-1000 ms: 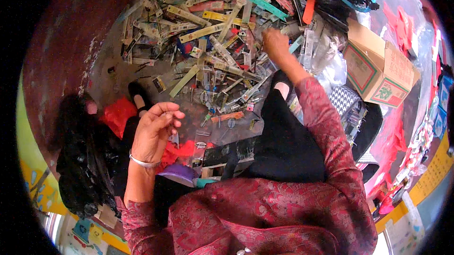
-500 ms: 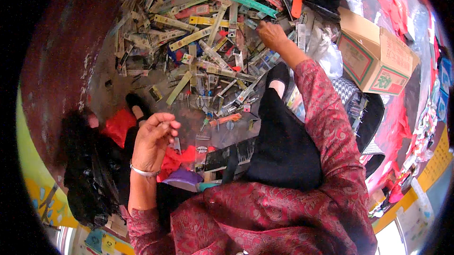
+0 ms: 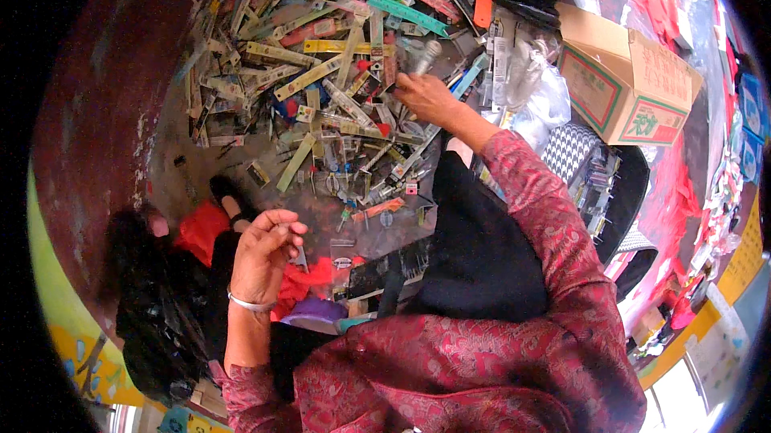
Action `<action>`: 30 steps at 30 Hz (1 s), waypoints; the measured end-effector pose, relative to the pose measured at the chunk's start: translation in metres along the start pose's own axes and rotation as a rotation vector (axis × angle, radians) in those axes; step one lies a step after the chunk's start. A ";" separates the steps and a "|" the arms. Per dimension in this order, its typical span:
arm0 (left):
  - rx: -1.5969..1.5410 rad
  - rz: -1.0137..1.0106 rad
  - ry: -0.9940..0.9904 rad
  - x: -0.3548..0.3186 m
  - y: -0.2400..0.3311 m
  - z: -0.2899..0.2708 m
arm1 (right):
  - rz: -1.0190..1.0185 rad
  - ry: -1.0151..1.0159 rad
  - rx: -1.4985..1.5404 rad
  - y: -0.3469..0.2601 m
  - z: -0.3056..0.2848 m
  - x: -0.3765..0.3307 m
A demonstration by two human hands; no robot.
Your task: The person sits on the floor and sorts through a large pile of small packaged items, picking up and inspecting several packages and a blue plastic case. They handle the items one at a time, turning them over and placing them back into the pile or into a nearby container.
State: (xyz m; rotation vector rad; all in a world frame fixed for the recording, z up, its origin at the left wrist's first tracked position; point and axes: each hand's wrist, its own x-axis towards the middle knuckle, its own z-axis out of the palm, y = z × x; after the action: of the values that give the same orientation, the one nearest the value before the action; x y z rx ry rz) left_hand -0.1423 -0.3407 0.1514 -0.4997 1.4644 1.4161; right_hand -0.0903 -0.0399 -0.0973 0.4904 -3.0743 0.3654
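Observation:
My right hand (image 3: 430, 102) reaches over the right side of a pile of packaged strips (image 3: 309, 83). Its fingers are closed around the lower end of a clear, tube-shaped piece (image 3: 426, 57), blurred by motion; its exact kind is unclear. A blue strip (image 3: 468, 75) lies to the right of that hand, and a teal ruler-like strip (image 3: 408, 15) farther back. Low on the left, above my lap, my left hand (image 3: 263, 252) is raised with fingers curled toward the thumb. Whether something small is between them is hidden. Beyond it lie loose small packets and an orange piece (image 3: 379, 209).
An open cardboard box (image 3: 614, 71) stands at the right, beside a clear plastic bag (image 3: 540, 95) and a houndstooth cloth (image 3: 570, 149). Black plastic (image 3: 152, 312) lies at the left. Red cloth (image 3: 301, 282) and a purple thing (image 3: 316, 312) sit near my lap. My legs flank the pile.
My right hand has drawn back nearer and to the left, and the clear piece now stands out from its fingers. My left hand stays almost in place, its fingers still curled.

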 end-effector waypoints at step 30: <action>0.003 -0.019 -0.026 0.002 -0.004 0.001 | 0.320 0.051 -0.241 0.038 -0.016 0.003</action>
State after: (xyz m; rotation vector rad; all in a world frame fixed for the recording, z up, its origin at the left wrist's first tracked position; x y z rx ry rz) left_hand -0.1393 -0.3400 0.1476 -0.4904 1.4366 1.4004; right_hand -0.1050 -0.0020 -0.0899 -0.0185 -3.0844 0.0035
